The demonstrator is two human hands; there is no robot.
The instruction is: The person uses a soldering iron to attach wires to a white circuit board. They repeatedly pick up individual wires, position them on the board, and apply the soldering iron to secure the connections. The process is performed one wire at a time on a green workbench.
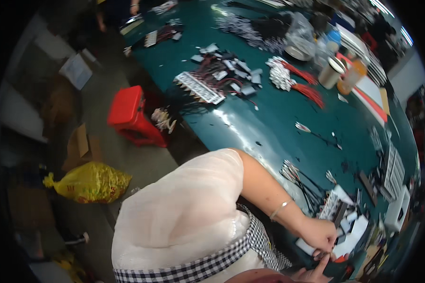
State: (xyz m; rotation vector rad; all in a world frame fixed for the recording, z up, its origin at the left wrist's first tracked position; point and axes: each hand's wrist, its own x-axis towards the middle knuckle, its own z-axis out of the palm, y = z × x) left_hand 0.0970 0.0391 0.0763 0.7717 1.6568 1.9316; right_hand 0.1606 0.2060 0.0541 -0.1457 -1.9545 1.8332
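White and dark parts (347, 225) lie in a loose heap on the green table (264, 115), just beside the two hands, at the lower right of the view. The left hand (320, 233) comes from above with its fingers bent inward, and the right hand (315, 274) comes from the lower edge with one finger stretched toward it. Their fingertips meet close together, but this place is small and dark, so I cannot tell what, if anything, either hand is holding.

A pale bracelet (279, 210) is around the left wrist. Nearer to the body are the white sleeve (212, 177) and a black-and-white checked band (189, 265).

Beyond the left forearm, a bundle of dark cables (308, 186) with pale ends lies on the table, and a short single cable (318, 135) lies farther away. On the floor to the left, a yellow bag (92, 183) is tied at one end, and a red stool (127, 108) stands farther back.

Across the table are red wires (308, 94) with white ends, a white ridged strip (199, 88) touching a heap of connectors (233, 70), a metal cup (331, 73) and an orange bottle (352, 75). At the top edge, another person's hand (134, 9) is visible.
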